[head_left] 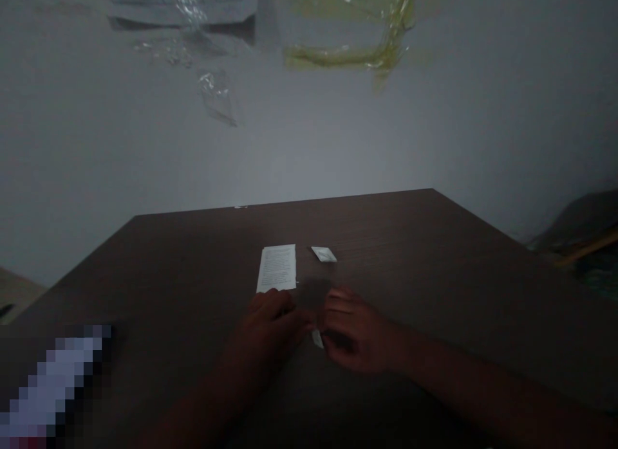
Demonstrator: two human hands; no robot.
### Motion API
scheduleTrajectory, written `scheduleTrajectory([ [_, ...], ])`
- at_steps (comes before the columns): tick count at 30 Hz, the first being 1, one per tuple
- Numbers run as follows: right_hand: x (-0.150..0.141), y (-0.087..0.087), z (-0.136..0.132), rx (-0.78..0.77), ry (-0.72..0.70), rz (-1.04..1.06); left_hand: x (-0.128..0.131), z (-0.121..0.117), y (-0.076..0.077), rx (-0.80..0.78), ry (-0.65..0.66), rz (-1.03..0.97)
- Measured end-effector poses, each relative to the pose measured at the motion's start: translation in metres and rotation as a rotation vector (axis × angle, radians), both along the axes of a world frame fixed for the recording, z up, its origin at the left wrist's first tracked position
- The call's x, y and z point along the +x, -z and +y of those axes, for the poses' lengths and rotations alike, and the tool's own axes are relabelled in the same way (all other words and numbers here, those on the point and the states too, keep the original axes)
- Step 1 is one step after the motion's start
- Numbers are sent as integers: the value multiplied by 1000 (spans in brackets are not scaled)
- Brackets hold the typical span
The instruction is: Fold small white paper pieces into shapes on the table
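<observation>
Hands came together just below the centre of the frame, my left hand [270, 320] reaching in from the lower left and my right hand [355, 330] from the lower right. Their fingers were curled and the fingertips nearly met at a small white piece [317, 338]. In that dim light I couldn't tell which hand was pinching it, or whether both were. The piece lay between my hands, its visible end poking out below the fingertips, close against the right one, its long axis slanting down to the right. Farther up the frame, a printed sheet [278, 267] lay flat on the tabletop [193, 262], just beyond my left knuckles. To its right, nearer my right hand, was a small white packet [324, 254], slanting the same way.
</observation>
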State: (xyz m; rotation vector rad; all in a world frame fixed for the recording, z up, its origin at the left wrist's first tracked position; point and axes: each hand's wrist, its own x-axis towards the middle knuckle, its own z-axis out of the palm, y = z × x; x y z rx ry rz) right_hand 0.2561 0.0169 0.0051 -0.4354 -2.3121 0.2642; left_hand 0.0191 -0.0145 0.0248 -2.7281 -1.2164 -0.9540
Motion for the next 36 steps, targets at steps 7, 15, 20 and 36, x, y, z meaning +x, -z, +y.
scheduleTrajectory([
  [7, -1, 6, 1, -57, 40, 154, 6, -7, 1, -168, 89, -216],
  [15, 0, 3, -5, -54, 275, 183, 13, -11, -4, -353, 110, -290],
  [20, 1, 5, -2, -61, 220, 135, 12, -7, -4, -405, 95, -284],
  [36, -5, -8, -18, 229, 187, -32, 23, -15, -17, 121, -36, 35],
])
